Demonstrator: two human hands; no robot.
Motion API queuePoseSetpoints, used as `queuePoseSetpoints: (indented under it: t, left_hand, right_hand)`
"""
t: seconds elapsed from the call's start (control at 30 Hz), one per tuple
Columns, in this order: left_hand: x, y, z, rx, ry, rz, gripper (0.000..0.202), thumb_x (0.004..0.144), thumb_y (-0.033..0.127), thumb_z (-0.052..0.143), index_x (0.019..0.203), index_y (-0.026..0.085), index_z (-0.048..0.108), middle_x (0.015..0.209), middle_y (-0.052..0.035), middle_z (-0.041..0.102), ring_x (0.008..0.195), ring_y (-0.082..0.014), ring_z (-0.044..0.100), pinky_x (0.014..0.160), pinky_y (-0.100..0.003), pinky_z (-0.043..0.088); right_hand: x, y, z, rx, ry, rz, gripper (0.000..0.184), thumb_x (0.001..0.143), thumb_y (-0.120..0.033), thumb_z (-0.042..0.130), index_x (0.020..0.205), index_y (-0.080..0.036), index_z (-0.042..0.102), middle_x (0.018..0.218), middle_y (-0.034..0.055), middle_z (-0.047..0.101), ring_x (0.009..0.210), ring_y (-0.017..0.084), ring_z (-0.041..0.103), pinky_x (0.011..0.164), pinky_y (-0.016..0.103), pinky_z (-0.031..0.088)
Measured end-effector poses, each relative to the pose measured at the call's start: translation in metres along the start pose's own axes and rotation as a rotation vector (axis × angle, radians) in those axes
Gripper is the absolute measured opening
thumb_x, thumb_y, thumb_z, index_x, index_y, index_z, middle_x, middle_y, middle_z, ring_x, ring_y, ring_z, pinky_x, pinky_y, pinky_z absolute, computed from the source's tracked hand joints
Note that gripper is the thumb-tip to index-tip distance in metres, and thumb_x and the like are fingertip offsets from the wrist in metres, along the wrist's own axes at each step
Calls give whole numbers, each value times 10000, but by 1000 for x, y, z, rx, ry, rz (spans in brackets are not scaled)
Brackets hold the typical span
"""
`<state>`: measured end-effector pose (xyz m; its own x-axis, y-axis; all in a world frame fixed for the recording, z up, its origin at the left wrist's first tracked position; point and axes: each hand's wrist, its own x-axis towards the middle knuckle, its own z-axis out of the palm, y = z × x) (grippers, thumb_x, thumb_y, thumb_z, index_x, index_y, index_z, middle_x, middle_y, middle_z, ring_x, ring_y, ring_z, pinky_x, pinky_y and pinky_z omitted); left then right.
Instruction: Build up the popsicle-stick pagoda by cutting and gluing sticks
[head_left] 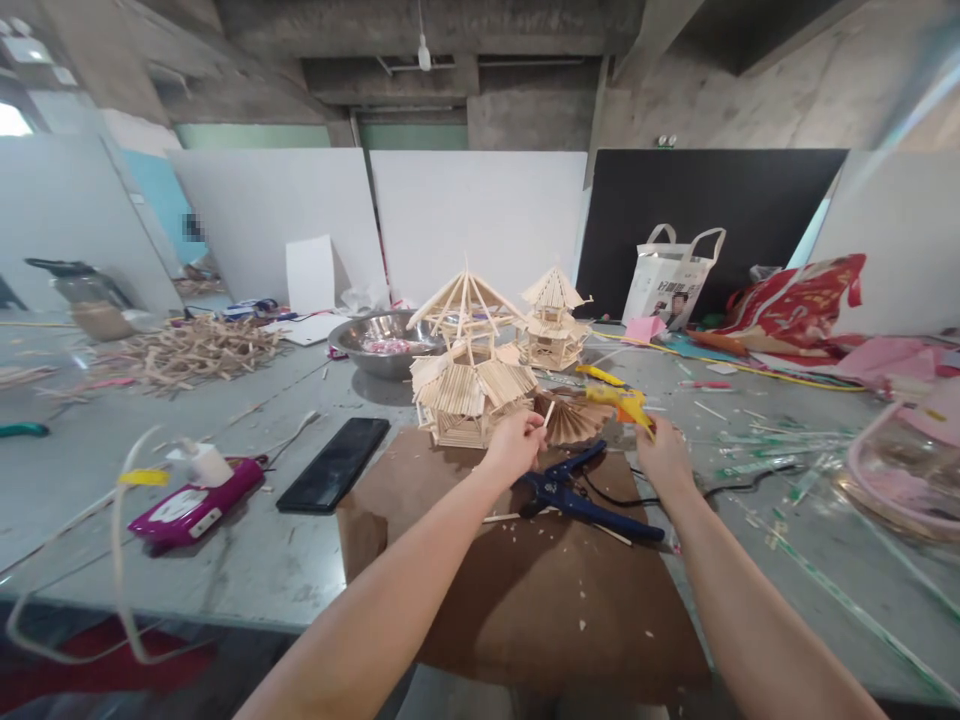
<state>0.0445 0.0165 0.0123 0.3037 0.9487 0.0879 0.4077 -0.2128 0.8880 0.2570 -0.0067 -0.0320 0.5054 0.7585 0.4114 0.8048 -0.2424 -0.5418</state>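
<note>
My left hand (514,445) is closed in a pinch on a short wooden stick (549,413), held right beside a pavilion model made of sticks (469,385). My right hand (663,455) is wrapped round the grip of a yellow glue gun (621,398), whose nozzle points left toward a fan-shaped stick roof panel (574,418). Blue cutting pliers (581,495) lie on the brown cardboard sheet (525,590) between my forearms.
A second small stick pavilion (553,320) and a metal bowl (379,345) stand behind. A black phone (334,463) and a magenta tissue pack (196,500) lie at left. A heap of sticks (191,350) is far left. Bags and clear plastic scraps fill the right side.
</note>
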Motion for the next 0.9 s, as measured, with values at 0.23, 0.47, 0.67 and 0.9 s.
queuePoseSetpoints:
  t: [0.23, 0.47, 0.67, 0.9]
  left_hand:
    - [-17, -10, -22, -583, -149, -126, 281, 639, 88, 566, 918, 116, 549, 558, 44, 486, 459, -40, 472, 491, -172, 381]
    - [-19, -10, -20, -641, -249, -175, 137, 665, 207, 576, 757, 111, 542, 518, 41, 488, 358, -31, 429, 353, -159, 327]
    - [-16, -17, -19, -517, -289, -202, 212, 727, 353, 497, 730, 146, 451, 536, 25, 548, 271, -36, 397, 270, -154, 259]
    - [-16, -15, -18, -566, -258, -169, 101, 734, 190, 477, 820, 139, 484, 505, 60, 485, 268, -20, 366, 267, -142, 230]
  right_hand:
    - [0, -1, -2, 339, 142, 71, 468, 662, -371, 427, 1025, -98, 536, 892, 127, 598, 785, 228, 543, 698, 336, 400]
    - [-7, -12, -13, 398, 37, 140, 385, 571, -288, 507, 924, -138, 540, 719, 49, 609, 636, 184, 566, 573, 263, 409]
    - [-15, -26, -21, 171, -99, -8, 340, 608, -300, 488, 903, -141, 545, 598, 47, 592, 621, 221, 577, 536, 274, 389]
    - [-19, -25, -19, 492, -118, -52, 378, 631, -423, 500, 859, -128, 559, 714, 59, 605, 641, 190, 555, 544, 264, 408]
